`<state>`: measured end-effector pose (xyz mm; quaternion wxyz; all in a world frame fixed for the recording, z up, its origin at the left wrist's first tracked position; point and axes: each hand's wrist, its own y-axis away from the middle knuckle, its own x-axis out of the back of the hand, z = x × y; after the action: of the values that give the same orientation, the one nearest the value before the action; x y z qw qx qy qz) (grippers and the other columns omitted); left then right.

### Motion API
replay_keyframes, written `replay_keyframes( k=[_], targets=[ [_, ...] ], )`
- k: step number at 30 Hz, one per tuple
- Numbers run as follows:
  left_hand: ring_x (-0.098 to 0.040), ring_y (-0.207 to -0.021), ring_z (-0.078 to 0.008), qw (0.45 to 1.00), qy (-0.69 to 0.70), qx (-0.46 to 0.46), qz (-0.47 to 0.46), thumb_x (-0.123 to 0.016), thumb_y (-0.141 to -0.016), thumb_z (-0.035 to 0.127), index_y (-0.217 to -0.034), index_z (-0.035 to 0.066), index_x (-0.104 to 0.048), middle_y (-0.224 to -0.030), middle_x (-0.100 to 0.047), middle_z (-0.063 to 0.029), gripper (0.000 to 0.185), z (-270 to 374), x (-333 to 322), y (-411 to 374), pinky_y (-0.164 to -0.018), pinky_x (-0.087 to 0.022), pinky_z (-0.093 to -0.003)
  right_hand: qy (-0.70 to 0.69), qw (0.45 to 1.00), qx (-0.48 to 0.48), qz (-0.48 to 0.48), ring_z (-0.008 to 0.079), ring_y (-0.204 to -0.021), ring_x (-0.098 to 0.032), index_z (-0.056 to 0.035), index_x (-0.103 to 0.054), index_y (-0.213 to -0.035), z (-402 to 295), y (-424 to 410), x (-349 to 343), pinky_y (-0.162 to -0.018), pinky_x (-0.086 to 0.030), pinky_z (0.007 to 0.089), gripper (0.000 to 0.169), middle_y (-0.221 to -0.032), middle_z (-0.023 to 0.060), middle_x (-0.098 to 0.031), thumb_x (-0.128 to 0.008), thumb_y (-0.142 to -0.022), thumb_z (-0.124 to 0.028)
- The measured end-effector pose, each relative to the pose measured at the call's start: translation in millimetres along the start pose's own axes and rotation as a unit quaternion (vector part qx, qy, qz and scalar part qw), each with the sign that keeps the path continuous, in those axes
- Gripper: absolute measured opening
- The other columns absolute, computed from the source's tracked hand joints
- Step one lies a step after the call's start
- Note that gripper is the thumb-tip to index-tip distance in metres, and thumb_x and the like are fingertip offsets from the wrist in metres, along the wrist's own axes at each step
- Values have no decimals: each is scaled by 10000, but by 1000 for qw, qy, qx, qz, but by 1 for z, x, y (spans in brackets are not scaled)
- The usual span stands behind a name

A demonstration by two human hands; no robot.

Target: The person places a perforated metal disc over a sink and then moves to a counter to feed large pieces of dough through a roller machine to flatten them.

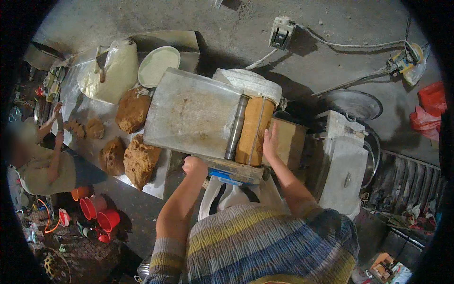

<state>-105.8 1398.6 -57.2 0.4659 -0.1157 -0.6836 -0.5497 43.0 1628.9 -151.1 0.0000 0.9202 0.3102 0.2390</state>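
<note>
A dough-rolling machine with a wide metal feed tray [193, 113] stands before me. Beside the tray runs a steel roller [237, 127]. A smooth brown sheet of dough [253, 131] hangs over the machine's right side, with a thin rod across it. My left hand [195, 165] is curled at the near edge, below the tray; whatever its fingers may hold is hidden. With fingers extended, my right hand [271, 142] rests at the right edge of the dough sheet; its palm side is hidden. Rough brown dough lumps [142, 159] lie left of the tray.
A person [46, 159] works at the left end of the metal-topped table [152, 184]. A flour-like sack [113, 74] and a pale round basin [159, 66] stand behind the dough. Red buckets [108, 219] sit on the floor. Behind, a cable runs from a switch box [282, 32].
</note>
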Motion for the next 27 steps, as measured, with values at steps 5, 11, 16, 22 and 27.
replay_keyframes(
  k=[5,11,16,22,27],
  targets=[
    [-625,-971,-234,992,117,53,16,-585,-824,141,-967,45,-667,-1069,-635,-106,191,-10,-37,-47,-788,-514,-331,-60,998,-12,8,357,-1325,-223,29,-182,-1400,45,2,-27,-1077,-210,397,590,-1442,231,-197,-412,-949,-274],
    [-619,-983,-263,999,25,-20,15,-568,-821,125,-970,36,-664,-1037,-646,-120,198,-19,-35,-42,-799,-510,-361,27,998,2,54,357,-1337,-201,31,-196,-1393,21,-13,-7,-1087,-199,396,611,-1451,230,-182,-432,-938,-303],
    [-622,-962,-284,984,-135,-111,27,-524,-840,103,-962,30,-666,-1042,-639,-149,201,-11,-15,-10,-791,-511,-376,20,999,3,29,321,-1366,-141,0,-143,-1418,28,-28,-22,-1107,-163,379,601,-1478,189,-141,-393,-958,-296],
    [-609,-989,-287,999,-11,-28,29,-468,-874,126,-1006,31,-651,-1095,-617,-154,245,-16,-23,-29,-801,-506,-374,16,999,26,41,297,-1383,-81,-27,-120,-1430,15,-46,-8,-1116,-128,373,610,-1496,174,-59,-405,-959,-290],
    [-584,-1040,-281,1000,-2,-10,-3,-427,-888,147,-1068,24,-620,-1141,-593,-152,291,-3,-8,-11,-821,-496,-370,-29,997,70,-4,290,-1383,-88,-24,-99,-1432,35,-55,-14,-1114,-126,370,630,-1497,173,-60,-392,-962,-324]
  ],
)
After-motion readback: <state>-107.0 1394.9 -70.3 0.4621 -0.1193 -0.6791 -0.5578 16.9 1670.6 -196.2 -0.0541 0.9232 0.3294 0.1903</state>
